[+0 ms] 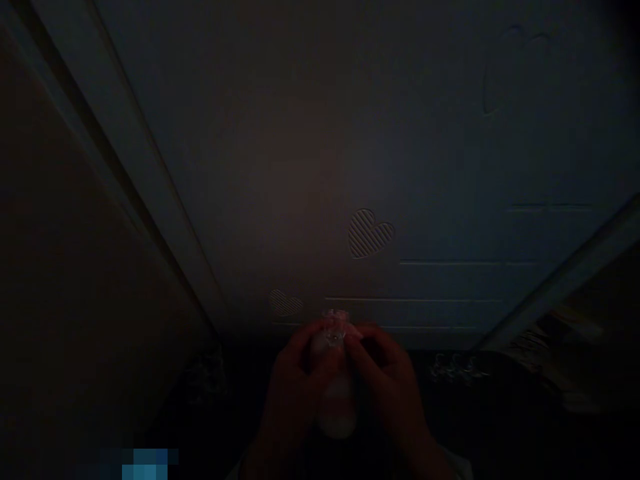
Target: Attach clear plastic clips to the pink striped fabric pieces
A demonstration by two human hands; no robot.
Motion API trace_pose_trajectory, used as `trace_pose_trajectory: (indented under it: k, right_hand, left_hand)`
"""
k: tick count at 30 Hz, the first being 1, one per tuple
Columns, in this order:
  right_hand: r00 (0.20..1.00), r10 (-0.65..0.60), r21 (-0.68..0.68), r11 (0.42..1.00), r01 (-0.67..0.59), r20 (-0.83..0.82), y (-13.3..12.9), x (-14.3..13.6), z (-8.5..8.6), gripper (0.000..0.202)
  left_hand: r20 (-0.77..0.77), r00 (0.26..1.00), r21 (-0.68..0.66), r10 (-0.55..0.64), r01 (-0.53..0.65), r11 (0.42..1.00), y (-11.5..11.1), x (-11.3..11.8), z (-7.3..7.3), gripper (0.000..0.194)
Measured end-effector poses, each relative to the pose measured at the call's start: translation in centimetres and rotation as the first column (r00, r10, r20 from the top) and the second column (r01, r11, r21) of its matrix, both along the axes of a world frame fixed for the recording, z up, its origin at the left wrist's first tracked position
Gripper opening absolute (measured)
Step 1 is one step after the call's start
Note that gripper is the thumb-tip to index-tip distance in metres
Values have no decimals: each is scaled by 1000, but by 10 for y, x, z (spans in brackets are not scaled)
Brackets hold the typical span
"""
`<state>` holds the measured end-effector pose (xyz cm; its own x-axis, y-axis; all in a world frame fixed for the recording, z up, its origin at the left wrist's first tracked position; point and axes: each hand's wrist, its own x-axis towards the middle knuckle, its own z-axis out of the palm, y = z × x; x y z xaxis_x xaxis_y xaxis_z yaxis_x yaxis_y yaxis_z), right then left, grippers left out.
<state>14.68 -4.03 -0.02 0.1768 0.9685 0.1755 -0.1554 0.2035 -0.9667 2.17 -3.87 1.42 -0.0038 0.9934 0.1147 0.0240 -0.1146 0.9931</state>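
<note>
The view is very dark. Low in the middle, a pale, rounded object point(336, 407), perhaps a small bottle or jar, is held between both hands. Its top end has a clear, pinkish, ridged piece point(336, 325). My left hand point(297, 380) is wrapped round the object's left side, the thumb lying across it. On the right, my right hand point(383, 373) pinches the edge of the pinkish piece between thumb and fingers. The hidden fingertips and the object's details are too dim to make out.
Ahead stands a flat panel, like a door, with a striped heart point(369, 233), a smaller heart point(285, 303) and grooved lines. A brown surface point(60, 267) rises at the left. Pale curly marks point(457, 368) show on the dark area at the panel's foot.
</note>
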Motion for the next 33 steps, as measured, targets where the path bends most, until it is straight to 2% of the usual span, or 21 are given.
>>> trace_pose_trajectory:
  k: [5,8,11,14,17,19,21,24,27,31,33]
  right_hand:
    - [1000,3,10,1000,-3,-31,1,-2,1,15]
    - [999,15,0,1000,-15,-43,-1,-2,4,21]
    - [1000,-8,-12,1000,8,-24,-1,1,6,25]
    - [992,-82,-9,997,83,94,3,8,3,26]
    - [943,-146,-8,988,156,297,11,17,-3,27]
    - [918,-144,-2,988,156,370,15,23,-6,27]
    - [927,-114,4,993,120,357,16,26,-6,27]
    - [965,-95,-4,995,99,245,17,26,-4,29]
    - [983,-150,-39,987,155,103,17,25,-2,31]
    - [970,-222,-100,972,212,-103,18,29,-3,27]
    - [966,-173,-76,984,162,-191,18,33,-3,25]
  left_hand:
    - [-116,992,163,50,-31,986,3,-1,-5,28]
    - [-77,992,112,95,-86,990,3,-1,-3,27]
    - [44,996,8,71,-72,997,4,-2,0,24]
    - [91,987,-14,129,-129,992,6,-5,1,24]
    - [51,973,9,226,-226,974,9,-10,1,28]
    - [17,973,39,232,-232,972,10,-13,2,28]
    - [-10,979,56,204,-204,977,10,-15,3,27]
    - [-35,991,21,128,-128,992,8,-17,2,29]
    - [-72,997,-8,-27,27,1000,5,-16,0,27]
    - [-202,957,-45,-210,205,978,0,-11,-1,28]
    - [-251,938,-45,-240,236,971,0,-9,-1,28]
